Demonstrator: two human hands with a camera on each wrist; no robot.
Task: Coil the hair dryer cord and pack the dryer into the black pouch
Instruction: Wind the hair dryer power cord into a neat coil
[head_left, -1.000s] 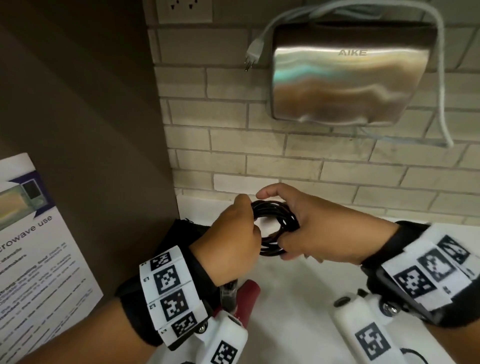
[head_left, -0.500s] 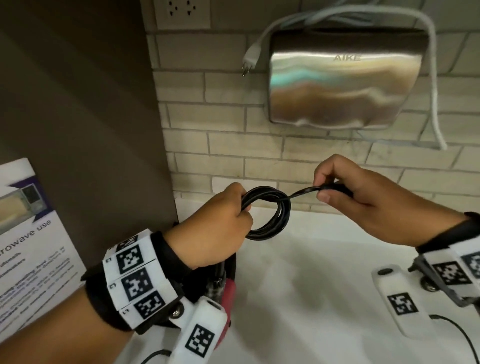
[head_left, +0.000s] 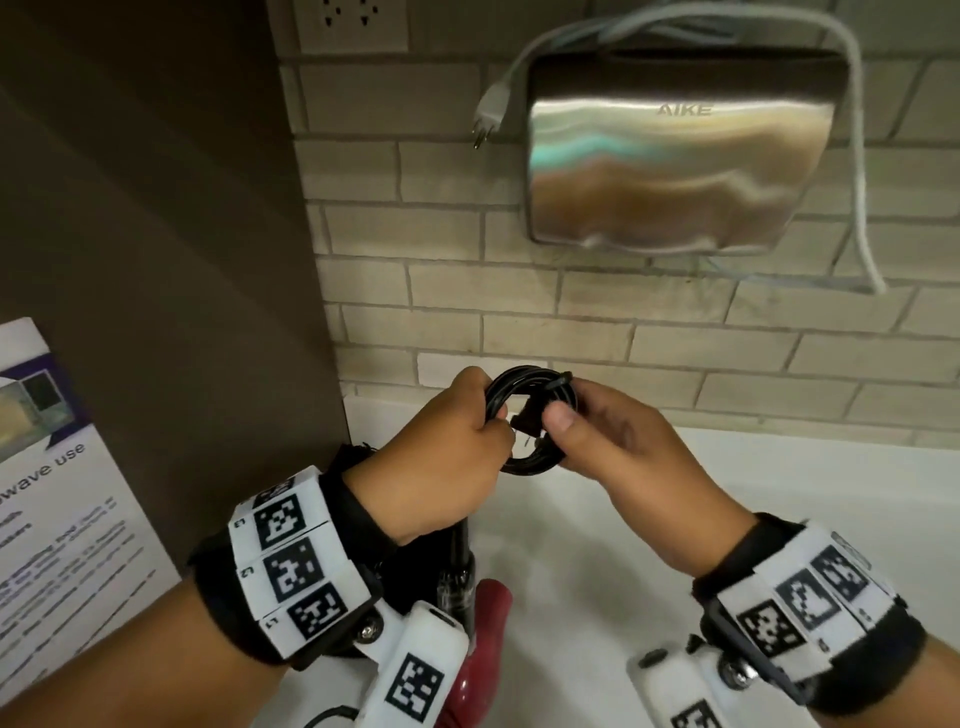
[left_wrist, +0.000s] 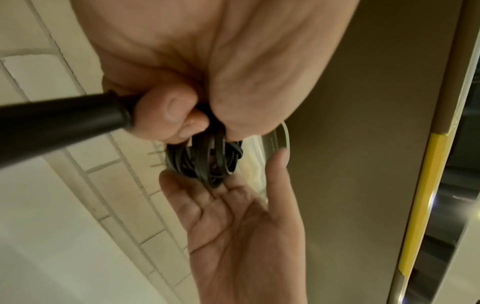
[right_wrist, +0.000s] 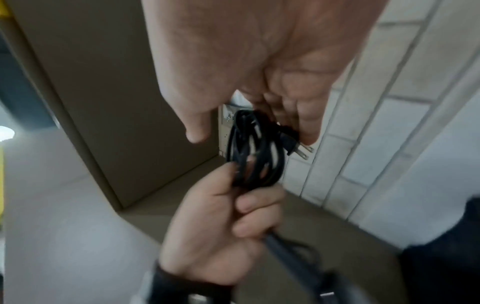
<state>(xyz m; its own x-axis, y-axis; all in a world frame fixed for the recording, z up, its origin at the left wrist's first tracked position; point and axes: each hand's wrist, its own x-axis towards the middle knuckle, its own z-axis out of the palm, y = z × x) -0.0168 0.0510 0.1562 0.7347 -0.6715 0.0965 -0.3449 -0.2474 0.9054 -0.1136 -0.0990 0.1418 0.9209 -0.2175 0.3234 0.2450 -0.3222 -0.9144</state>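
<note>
The left hand (head_left: 441, 457) grips one side of the coiled black cord (head_left: 530, 415), fingers curled round the loops; the right hand (head_left: 613, 441) holds the opposite side, thumb pressed on the plug (head_left: 530, 418) at the coil's centre. Both are raised above the white counter (head_left: 779, 493), before a brick wall (head_left: 441, 234) bearing a steel hand dryer (head_left: 675, 156).

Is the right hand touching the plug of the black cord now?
Touching. In the right wrist view, the right hand has its fingertips pressed on the plug beside the coiled cord.
</note>
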